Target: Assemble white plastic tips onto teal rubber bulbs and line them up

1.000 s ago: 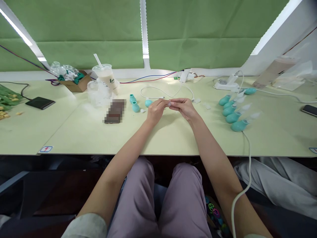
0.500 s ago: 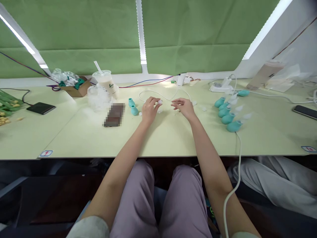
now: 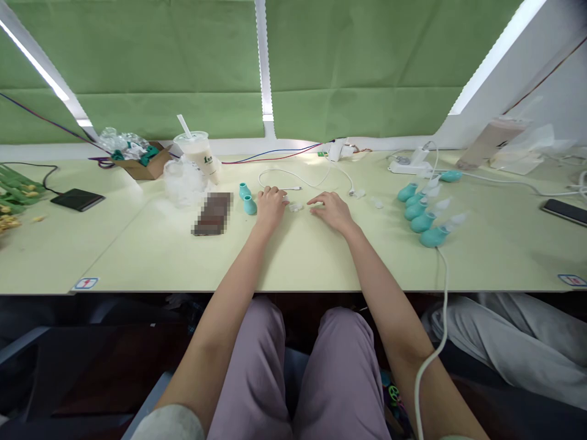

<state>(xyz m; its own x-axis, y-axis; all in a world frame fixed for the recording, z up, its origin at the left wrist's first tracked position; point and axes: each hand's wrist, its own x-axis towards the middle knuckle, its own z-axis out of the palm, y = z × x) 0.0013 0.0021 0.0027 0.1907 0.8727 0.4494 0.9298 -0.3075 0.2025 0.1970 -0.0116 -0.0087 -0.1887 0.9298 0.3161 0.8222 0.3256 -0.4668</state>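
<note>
My left hand (image 3: pixel 272 206) is lowered to the tabletop, its fingers spread and bent over a few small translucent white plastic pieces (image 3: pixel 296 207), one of them close to the thumb. Just left of it stand two teal rubber bulbs (image 3: pixel 250 205) with open necks. My right hand (image 3: pixel 334 212) hovers to the right of the white pieces, fingers stretched and thumb apart, with nothing visible in it. Farther right, several teal bulbs fitted with clear pointed nozzles (image 3: pixel 433 236) lie in a row. Another teal bulb (image 3: pixel 451 176) lies behind them.
A white charging cable (image 3: pixel 316 185) curls behind my hands. To the left are a pixelated dark flat object (image 3: pixel 213 214), a drink cup (image 3: pixel 200 156), a plastic bag (image 3: pixel 183 182) and a cardboard box (image 3: pixel 142 169). A power strip (image 3: pixel 409 162) and a phone (image 3: pixel 566 208) are on the right.
My left hand has moved down and slightly left; the white piece at its fingertips is no longer seen held up. My right hand has come lower and a little left.
</note>
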